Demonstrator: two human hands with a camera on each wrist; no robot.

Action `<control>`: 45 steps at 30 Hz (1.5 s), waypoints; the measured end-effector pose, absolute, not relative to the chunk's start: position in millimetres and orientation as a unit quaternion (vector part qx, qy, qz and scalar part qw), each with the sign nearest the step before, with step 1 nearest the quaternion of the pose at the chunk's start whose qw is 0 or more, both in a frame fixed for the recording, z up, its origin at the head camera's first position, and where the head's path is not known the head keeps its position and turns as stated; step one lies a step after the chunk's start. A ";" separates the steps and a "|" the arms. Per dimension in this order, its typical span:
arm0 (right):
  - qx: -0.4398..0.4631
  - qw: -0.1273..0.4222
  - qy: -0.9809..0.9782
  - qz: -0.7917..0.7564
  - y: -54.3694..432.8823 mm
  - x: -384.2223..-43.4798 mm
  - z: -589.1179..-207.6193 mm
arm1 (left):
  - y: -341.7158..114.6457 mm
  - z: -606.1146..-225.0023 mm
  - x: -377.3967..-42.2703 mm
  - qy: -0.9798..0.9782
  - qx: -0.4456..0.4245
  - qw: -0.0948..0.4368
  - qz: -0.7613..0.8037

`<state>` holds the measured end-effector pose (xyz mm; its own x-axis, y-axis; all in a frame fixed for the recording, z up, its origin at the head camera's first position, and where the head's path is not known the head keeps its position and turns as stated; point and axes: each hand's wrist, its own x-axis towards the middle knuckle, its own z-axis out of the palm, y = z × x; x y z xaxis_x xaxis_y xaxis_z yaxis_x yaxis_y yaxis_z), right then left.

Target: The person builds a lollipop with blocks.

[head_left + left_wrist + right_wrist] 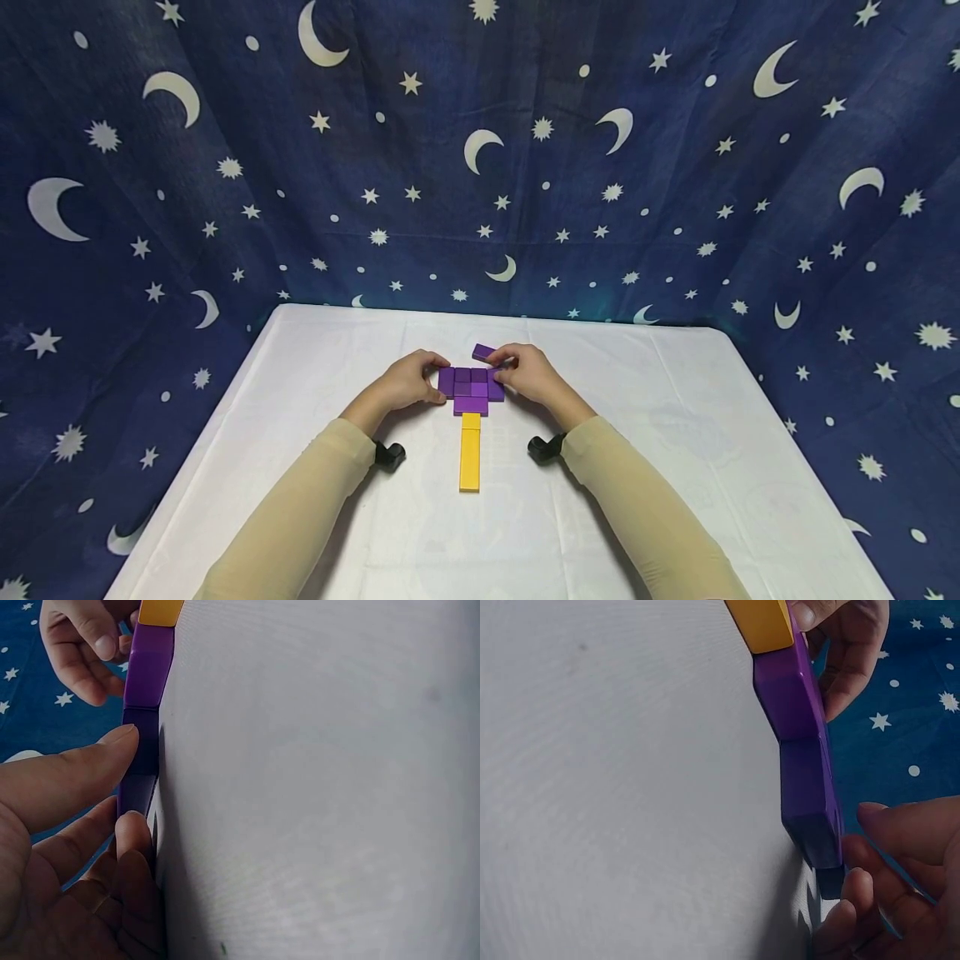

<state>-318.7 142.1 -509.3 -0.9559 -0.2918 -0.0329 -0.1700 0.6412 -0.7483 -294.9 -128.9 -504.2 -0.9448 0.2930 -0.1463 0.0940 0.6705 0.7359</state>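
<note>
Purple blocks lie joined in a flat group on the table. A long yellow block and a short yellow one extend from its near side. My left hand pinches the purple block at the group's left side, thumb near and fingers far. My right hand is at the right purple block, its thumb over that block's far part. Its fingertips touch a loose purple block behind the group. The right wrist view shows a gap between thumb and fingers.
A white cloth covers the table. Behind it and along both sides hangs a dark blue curtain with moons and stars. Black wrist devices sit at both sleeve cuffs.
</note>
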 end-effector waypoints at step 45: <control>-0.093 0.035 0.908 -0.407 145.8 -340.9 -514.0 | -129.2 -507.2 -296.4 0.901 0.106 0.127 0.402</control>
